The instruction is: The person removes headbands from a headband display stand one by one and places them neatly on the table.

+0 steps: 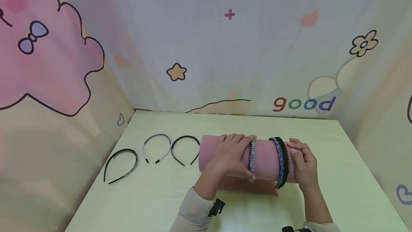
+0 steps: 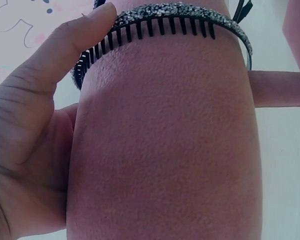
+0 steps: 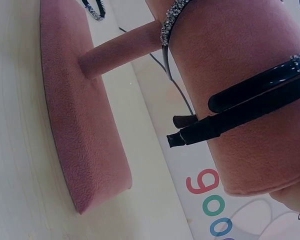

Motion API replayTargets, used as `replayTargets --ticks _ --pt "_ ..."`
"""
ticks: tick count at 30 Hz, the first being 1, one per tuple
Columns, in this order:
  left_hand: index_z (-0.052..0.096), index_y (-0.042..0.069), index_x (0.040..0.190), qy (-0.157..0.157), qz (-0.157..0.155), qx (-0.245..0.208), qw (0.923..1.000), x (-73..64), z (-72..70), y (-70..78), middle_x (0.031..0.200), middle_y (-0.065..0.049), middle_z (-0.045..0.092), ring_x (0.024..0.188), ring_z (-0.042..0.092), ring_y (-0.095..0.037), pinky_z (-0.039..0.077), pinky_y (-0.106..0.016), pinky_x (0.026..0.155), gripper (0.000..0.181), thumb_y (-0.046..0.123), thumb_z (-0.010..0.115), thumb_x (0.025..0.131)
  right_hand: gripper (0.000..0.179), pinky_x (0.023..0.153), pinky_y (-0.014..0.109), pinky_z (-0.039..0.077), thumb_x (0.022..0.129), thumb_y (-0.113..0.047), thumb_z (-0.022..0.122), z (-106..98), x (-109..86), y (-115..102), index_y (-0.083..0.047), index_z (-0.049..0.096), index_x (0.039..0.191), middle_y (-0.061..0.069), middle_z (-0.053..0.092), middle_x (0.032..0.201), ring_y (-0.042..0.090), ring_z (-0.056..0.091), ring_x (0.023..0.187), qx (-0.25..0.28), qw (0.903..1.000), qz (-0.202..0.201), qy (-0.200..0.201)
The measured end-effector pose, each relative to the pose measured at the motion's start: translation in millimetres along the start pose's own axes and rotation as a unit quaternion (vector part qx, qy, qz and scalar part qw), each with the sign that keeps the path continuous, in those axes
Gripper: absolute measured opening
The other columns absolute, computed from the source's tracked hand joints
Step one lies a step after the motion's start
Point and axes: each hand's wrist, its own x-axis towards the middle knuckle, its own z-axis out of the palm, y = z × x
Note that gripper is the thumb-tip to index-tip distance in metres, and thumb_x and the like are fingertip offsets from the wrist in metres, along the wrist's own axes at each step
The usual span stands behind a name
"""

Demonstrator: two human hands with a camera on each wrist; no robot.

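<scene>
A pink velvet headband stand (image 1: 265, 160) has a thick horizontal roll on a post (image 3: 121, 49) over a flat base (image 1: 248, 185). My left hand (image 1: 230, 155) spans the roll from above, its thumb and a finger at the two ends of a silver glitter headband (image 2: 175, 11) with black comb teeth. In the left wrist view the thumb (image 2: 85, 35) presses on that headband. My right hand (image 1: 304, 164) grips the roll's right end. Near it, a blue glitter headband (image 1: 279, 156) and a black toothed headband (image 1: 284, 164) sit side by side around the roll.
Left of the stand, several headbands lie on the pale table (image 1: 93, 210): a black one with a glitter section (image 1: 123, 151), a light lilac one (image 1: 168, 142), and a thin black one (image 1: 186, 137). A printed curtain (image 1: 206, 46) rises behind the table and at both sides.
</scene>
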Motion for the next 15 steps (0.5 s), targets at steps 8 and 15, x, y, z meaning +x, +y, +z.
replayTargets --ticks 8,15 --pt "0.027 0.034 0.145 0.013 0.005 -0.007 0.9999 -5.6 -2.3 -5.0 0.140 0.002 0.039 0.128 0.031 -0.019 0.019 -0.042 0.105 0.112 0.064 0.080 0.050 0.020 0.094 0.026 0.030 0.095 -0.004 0.046 -1 0.3 0 0.010 0.056 0.103 -0.003 0.060 0.109 0.017 0.043 0.117 -0.010 0.9999 0.004 -0.004" --pt "0.030 0.035 0.143 0.030 0.000 -0.012 0.9995 -11.7 -2.7 -12.4 0.138 0.001 0.040 0.128 0.032 -0.020 0.019 -0.043 0.105 0.111 0.061 0.083 0.049 0.019 0.094 0.027 0.030 0.094 -0.003 0.045 0 1.1 0 0.011 0.057 0.102 -0.003 0.063 0.105 0.017 0.044 0.116 -0.006 1.0000 -0.006 -0.003"
